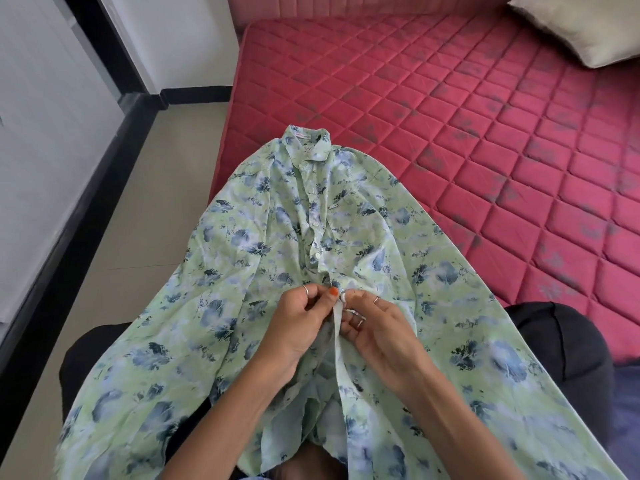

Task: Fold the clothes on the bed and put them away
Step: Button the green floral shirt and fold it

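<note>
Green floral button-up shirt point(242, 258) lies front-up, collar away from the person, partly on the red quilted mattress point(485, 116) and partly over the lap. Left hand point(294, 323) and right hand point(377, 327) both pinch the front placket at mid-shirt, fingertips nearly touching, approx. at 1 button. Beige pillow point(588, 26) sits at far corner.

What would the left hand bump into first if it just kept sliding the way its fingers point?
Most likely the right hand. The left hand pinches the shirt placket with fingertips aimed rightward and slightly up the bed, and the right hand's fingertips sit just across that strip, nearly touching. Depth is hard to judge.
</note>
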A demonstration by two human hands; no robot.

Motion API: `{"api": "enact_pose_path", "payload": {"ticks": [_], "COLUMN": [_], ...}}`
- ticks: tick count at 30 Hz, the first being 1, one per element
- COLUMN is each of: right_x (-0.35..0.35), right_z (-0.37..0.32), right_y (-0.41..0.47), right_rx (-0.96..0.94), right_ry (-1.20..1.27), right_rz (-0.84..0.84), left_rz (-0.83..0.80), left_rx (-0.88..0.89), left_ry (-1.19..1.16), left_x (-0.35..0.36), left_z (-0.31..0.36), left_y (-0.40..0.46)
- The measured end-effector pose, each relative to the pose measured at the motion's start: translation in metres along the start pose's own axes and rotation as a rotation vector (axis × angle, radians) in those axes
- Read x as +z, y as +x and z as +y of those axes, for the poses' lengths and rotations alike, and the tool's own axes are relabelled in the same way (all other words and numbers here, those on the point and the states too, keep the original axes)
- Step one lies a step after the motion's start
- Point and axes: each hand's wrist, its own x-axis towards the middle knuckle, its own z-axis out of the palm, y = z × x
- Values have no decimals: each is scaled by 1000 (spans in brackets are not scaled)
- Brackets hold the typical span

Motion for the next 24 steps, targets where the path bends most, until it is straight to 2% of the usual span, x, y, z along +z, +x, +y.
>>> {"api": "enact_pose_path", "payload": {"ticks": [2,5,8,11,13,15,17,21,24], "right_x": [2,8,4,0,-4,-6,-9,-19,-33], "right_z": [-1,5,25,44,47,45,39,29,23], "right_y": [-2,-24,-47,-53,-52,-50,-51,-55,-60], "right_rx": [-74,-332,-520,-435,-432,-346,-212,-105,-44], "right_ry": [-222,-800,-1376,-1652,-1707,-1693,-1565,-1231,-1099], "right_rz": [122,338,298,244,245,227,202,235,258], "left_rz": [8,4,-1,-5,-15,-35,-80,-131,-109], "left_rx": [40,98,149,200,220,221,206,185,174], "left_ry": [164,335,420,486,519,561,618,672,704], "left_x": [-2,-2,0,4,7,6,3,-11,-25], "left_z": [0,-1,-3,-2,-1,-1,-2,-9,-23], "left_y": [5,12,15,17,19,18,14,-1,-18]}}
